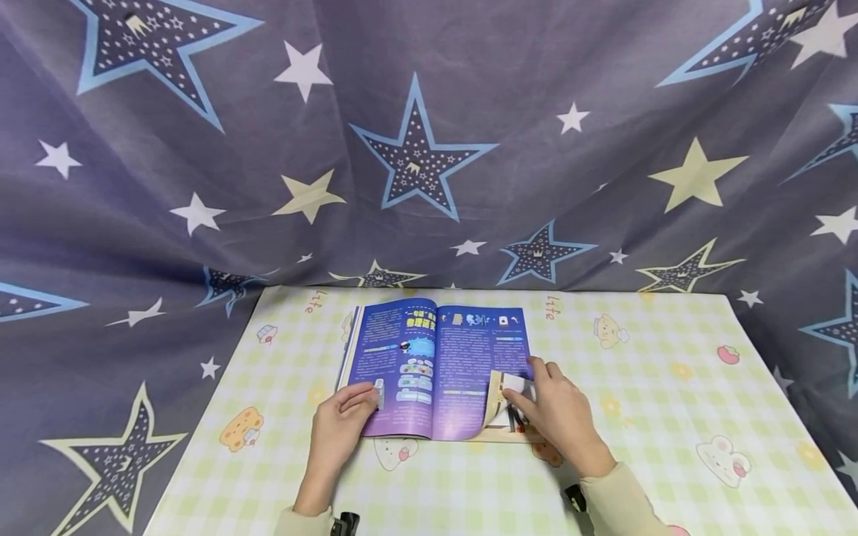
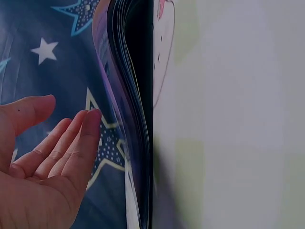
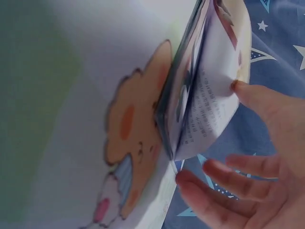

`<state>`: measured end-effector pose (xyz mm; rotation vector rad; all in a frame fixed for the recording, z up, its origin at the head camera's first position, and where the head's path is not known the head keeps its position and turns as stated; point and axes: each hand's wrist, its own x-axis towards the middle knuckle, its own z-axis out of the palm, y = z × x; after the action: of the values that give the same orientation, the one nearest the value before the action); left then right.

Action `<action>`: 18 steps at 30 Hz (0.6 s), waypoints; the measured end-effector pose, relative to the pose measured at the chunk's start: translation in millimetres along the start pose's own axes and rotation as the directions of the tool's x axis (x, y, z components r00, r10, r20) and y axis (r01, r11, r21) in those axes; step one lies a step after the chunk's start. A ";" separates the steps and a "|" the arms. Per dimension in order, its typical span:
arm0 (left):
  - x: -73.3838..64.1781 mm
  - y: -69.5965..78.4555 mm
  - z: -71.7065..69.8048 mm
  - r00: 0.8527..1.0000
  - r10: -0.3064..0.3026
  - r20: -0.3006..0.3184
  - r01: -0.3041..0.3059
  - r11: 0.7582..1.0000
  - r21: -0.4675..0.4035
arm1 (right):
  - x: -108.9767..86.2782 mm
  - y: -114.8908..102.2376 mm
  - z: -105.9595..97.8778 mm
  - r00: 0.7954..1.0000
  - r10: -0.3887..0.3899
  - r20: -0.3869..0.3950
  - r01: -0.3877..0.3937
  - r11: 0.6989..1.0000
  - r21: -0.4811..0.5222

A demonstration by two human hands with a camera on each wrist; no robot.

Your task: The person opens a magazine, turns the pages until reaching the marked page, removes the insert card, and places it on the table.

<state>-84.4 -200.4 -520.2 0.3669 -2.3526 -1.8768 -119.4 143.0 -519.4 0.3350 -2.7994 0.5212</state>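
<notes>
A magazine [image 1: 462, 365] with purple-blue pages lies open on the table. My left hand [image 1: 340, 424] rests at the lower left of the left page, fingers extended. In the left wrist view, that hand [image 2: 57, 157] has its thumb apart from its fingers, beside the magazine's bowed page edges [image 2: 128, 71]. At the lower right corner, my right hand [image 1: 563, 413] touches a curled-up page [image 1: 494, 398] with its thumb, baring a pale illustrated page below. The right wrist view has the thumb [image 3: 252, 93] against the bent sheet [image 3: 209, 105], the fingers spread apart near the magazine's edge.
A pale green checked tablecloth [image 1: 657, 402] with cartoon prints covers the table. Behind it hangs a dark grey-purple curtain [image 1: 509, 89] with star patterns. Dark straps [image 1: 345, 523] sit at both wrists, by the light sleeves [image 1: 620, 499].
</notes>
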 end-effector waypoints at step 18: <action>-0.4 14.9 34.3 0.988 0.080 0.133 -0.073 0.996 -0.059 | 3.7 -23.2 5.2 0.983 -0.181 0.024 0.163 0.927 0.339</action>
<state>-93.9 -164.8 -513.5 0.1453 -2.3563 -1.9835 -117.7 119.2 -515.6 0.6680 -2.6892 0.9629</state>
